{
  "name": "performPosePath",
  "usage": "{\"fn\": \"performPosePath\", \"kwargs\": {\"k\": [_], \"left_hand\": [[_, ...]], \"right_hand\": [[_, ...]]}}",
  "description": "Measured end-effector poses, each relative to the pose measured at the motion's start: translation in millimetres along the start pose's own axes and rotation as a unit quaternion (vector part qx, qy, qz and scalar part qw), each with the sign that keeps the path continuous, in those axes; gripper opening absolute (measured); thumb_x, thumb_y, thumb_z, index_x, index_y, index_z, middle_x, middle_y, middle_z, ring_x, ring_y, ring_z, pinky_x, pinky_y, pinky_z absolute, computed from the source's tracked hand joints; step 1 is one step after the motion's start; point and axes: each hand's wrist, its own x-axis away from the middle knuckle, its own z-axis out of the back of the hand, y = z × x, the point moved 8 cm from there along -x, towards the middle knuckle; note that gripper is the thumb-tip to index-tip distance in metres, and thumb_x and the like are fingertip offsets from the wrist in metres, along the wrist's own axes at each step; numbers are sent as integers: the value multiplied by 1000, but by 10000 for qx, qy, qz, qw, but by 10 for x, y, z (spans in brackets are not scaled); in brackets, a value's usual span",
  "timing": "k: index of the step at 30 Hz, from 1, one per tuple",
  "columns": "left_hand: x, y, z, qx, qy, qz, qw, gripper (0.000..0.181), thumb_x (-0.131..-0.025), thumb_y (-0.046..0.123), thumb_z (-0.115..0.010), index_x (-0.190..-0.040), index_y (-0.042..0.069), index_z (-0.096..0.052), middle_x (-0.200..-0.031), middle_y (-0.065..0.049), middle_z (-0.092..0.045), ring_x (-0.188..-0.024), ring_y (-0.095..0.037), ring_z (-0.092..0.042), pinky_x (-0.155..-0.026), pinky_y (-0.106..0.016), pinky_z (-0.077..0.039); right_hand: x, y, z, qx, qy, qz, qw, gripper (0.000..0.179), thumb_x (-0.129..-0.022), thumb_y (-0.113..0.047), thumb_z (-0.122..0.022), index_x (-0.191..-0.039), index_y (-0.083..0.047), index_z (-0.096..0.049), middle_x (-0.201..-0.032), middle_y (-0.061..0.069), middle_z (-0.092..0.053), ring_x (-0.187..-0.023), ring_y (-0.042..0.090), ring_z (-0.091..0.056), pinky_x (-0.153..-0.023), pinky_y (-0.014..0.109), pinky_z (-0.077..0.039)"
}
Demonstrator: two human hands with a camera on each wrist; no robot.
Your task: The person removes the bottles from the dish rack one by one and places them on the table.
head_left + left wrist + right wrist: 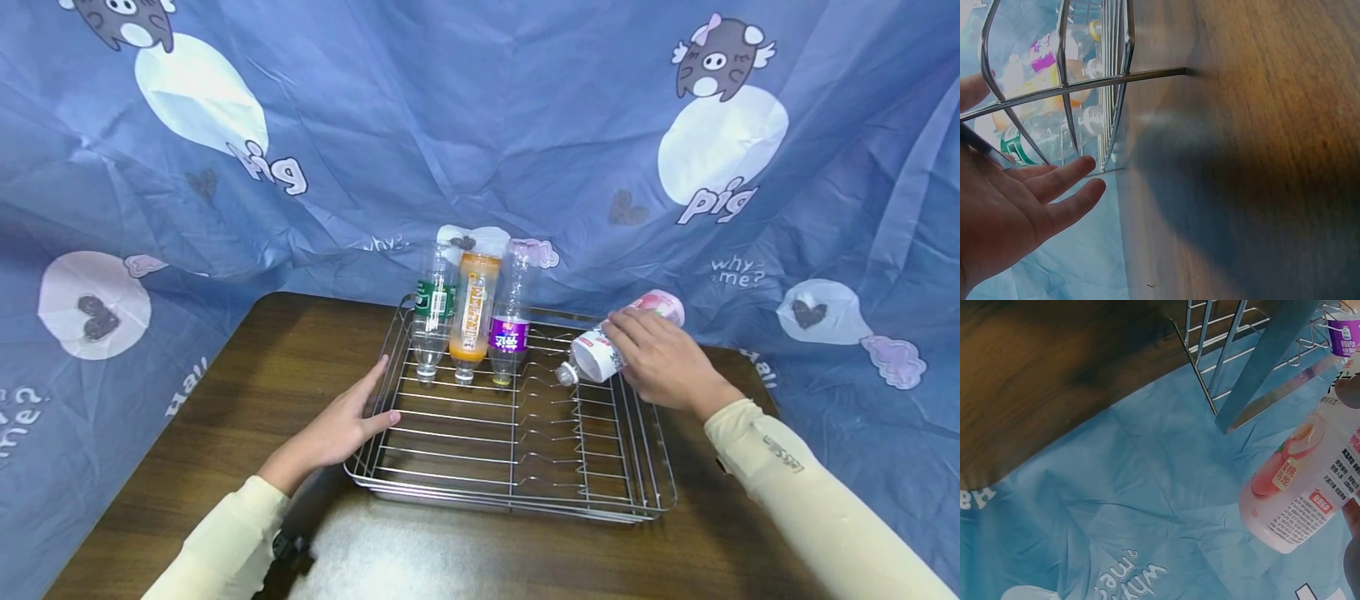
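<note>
A wire dish rack [480,502] sits on the table. Along its back left, three plastic bottles stand neck down: a clear one with a green label [436,300], an orange-labelled one [472,308] and one with a purple label [509,335]. My right hand [667,358] grips a white-and-pink peach drink bottle [596,354], tilted with its capped neck down to the left above the rack's right part. Its printed lower end [1310,481] shows in the right wrist view. My left hand [333,429] is at the rack's left side, fingers extended, thumb over the rim.
The brown wooden table [300,358] extends around the rack. A blue patterned cloth [480,125] hangs close behind the bottles. Wavy wire dividers [542,433] run down the rack's middle and right part.
</note>
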Motion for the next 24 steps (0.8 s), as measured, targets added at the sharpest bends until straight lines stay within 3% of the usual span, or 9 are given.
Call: {"fn": "performPosePath", "kwargs": {"k": [5, 15, 24], "left_hand": [[-3, 17, 8, -117, -13, -40, 9999, 87, -99, 30, -63, -162, 5, -9, -166, -21, -13, -148, -45, -19, -118, -63, -17], [-7, 29, 13, -319, -79, -70, 9994, 92, -98, 43, -62, -162, 3, -9, -165, -23, -14, -148, -43, -20, -119, -60, -17], [-2, 41, 20, -341, -102, -81, 9993, 92, -98, 44, -62, -162, 4, -8, -165, -22, -14, -149, -44, -20, -119, -60, -17]], "right_hand": [[-7, -7, 18, -62, 73, -48, 9999, 71, -66, -13, -80, -129, 8, -56, -126, 27, -60, -118, 45, -56, -103, 55, -45], [-26, -27, 72, -221, 233, -206, 9993, 70, -68, -19, -80, -128, 8, -55, -126, 27, -60, -116, 44, -57, -100, 54, -47], [-27, 35, 77, -565, 289, -855, 9943, 68, -72, -26, -80, -126, 8, -57, -125, 26, -61, -114, 43, -58, -103, 54, -46]]}}
